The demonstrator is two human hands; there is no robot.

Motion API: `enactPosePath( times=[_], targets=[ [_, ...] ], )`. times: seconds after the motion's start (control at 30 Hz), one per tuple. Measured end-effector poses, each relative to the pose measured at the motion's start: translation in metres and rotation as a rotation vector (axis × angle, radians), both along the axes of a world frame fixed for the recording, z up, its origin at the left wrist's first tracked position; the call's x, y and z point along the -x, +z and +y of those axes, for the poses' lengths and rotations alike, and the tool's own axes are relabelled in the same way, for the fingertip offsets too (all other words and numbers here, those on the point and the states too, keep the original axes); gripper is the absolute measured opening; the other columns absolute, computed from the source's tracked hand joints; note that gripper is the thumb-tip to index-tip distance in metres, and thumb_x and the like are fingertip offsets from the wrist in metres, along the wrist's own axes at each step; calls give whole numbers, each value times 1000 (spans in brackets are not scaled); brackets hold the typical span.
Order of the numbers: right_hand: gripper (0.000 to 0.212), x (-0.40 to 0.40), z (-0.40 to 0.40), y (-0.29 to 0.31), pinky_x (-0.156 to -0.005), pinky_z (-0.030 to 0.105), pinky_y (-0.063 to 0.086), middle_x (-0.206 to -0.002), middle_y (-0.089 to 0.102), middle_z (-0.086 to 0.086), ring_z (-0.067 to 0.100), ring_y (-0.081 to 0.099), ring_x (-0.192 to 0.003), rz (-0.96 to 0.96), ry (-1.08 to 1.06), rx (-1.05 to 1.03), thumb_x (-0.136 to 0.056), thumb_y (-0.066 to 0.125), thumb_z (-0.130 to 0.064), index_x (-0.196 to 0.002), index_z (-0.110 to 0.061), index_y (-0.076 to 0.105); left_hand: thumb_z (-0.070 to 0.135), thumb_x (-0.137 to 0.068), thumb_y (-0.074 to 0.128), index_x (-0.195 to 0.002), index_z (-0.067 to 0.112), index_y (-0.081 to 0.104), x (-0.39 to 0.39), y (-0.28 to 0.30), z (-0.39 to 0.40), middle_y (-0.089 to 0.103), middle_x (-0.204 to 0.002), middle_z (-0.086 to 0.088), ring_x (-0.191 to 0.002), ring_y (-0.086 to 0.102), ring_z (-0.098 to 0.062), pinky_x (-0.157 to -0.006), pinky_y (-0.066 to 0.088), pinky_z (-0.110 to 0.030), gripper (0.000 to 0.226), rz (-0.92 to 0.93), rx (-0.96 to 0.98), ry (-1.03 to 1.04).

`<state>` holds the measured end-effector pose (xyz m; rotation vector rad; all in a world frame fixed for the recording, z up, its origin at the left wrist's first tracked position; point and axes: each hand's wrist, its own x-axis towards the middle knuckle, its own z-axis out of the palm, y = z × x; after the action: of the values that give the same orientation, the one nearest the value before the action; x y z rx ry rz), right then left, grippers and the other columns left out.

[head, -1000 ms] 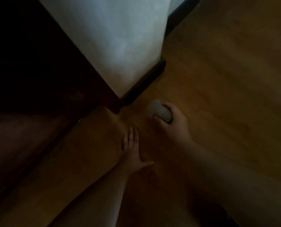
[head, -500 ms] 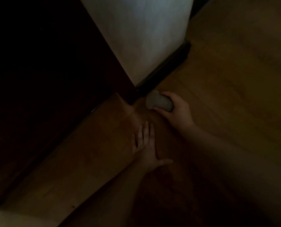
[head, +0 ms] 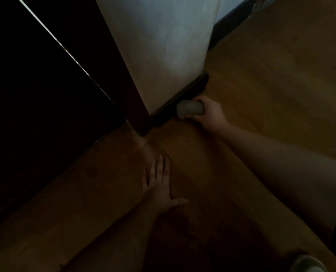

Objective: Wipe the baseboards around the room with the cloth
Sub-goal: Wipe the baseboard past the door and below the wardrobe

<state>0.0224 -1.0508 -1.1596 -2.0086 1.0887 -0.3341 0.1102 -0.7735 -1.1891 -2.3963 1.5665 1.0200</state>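
Note:
A dark baseboard (head: pixel 194 88) runs along the foot of a white wall (head: pixel 163 46) that ends in a corner. My right hand (head: pixel 210 113) grips a bunched grey cloth (head: pixel 188 108) and holds it against the baseboard's face near the floor. My left hand (head: pixel 160 183) lies flat on the wooden floor (head: pixel 271 85), fingers straight and spread, well below and left of the cloth. The room is dim.
A dark door or panel (head: pixel 35 95) fills the left side, with a thin bright gap along its edge. Another stretch of dark baseboard (head: pixel 227 26) continues at the upper right. A pale rounded object (head: pixel 308 264) shows at the bottom right corner.
My right hand has carried the cloth from the floor up to the baseboard and slid it along toward the wall's outer corner. My left hand stays planted on the floor.

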Motion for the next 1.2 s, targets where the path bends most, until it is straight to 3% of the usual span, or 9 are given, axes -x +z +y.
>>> enactPosePath(
  times=[0.27, 0.47, 0.57, 0.67, 0.87, 1.03, 1.2],
  targets=[
    [49, 19, -67, 0, -80, 27, 38, -107, 56, -5, 12, 51, -100, 103, -65, -22, -71, 86, -27, -112, -19, 60, 98, -51, 50, -141, 33, -45, 0, 1, 0, -54, -146, 9, -133, -51, -14, -108, -28, -50, 146, 0, -20, -15],
    [51, 27, -75, 0, -75, 30, 43, -103, 58, 1, 15, 53, -94, 69, -343, 18, -72, 84, -32, -112, -14, 58, 99, -50, 47, -133, 35, -52, 0, 4, -2, -55, -144, 9, -130, -54, -13, -104, -33, -47, 144, -26, -23, -47],
    [50, 39, -81, 9, -71, 29, 41, -102, 58, 1, 16, 53, -91, 84, -389, 65, -73, 82, -38, -110, -16, 56, 99, -49, 47, -133, 34, -52, -2, 7, -4, -56, -143, 10, -128, -55, -11, -108, -28, -49, 145, -39, -30, -46],
    [48, 43, -66, 13, -71, 28, 40, -98, 55, -4, 15, 54, -90, 94, -307, 95, -75, 80, -42, -109, -20, 54, 94, -53, 55, -138, 32, -47, 1, 13, -6, -56, -144, 8, -130, -53, -13, -111, -23, -51, 147, -61, -30, -57],
    [53, 16, 5, 18, -79, 16, 42, -112, 53, -13, 3, 51, -99, 37, 101, 65, -79, 73, -49, -123, -32, 48, 84, -71, 57, -155, 25, -22, -2, 24, -13, -29, -162, 5, -150, -20, -19, -119, -1, -57, 129, -111, -31, -75],
    [53, -16, 52, 23, -86, 22, 43, -119, 60, 0, 11, 54, -106, -48, 232, 201, -85, 68, -47, -128, -21, 53, 86, -68, 58, -155, 26, -23, -7, 27, -12, -29, -162, 9, -151, -20, -15, -119, 10, -61, 133, -126, -54, -36],
    [48, -32, 63, 26, -87, 31, 49, -115, 58, 4, 17, 56, -103, -91, 187, 140, -87, 71, -38, -126, -19, 53, 84, -62, 66, -154, 29, -24, -17, 32, -19, -35, -159, 7, -150, -24, -17, -117, 10, -66, 140, -107, -102, 35]
  ],
)
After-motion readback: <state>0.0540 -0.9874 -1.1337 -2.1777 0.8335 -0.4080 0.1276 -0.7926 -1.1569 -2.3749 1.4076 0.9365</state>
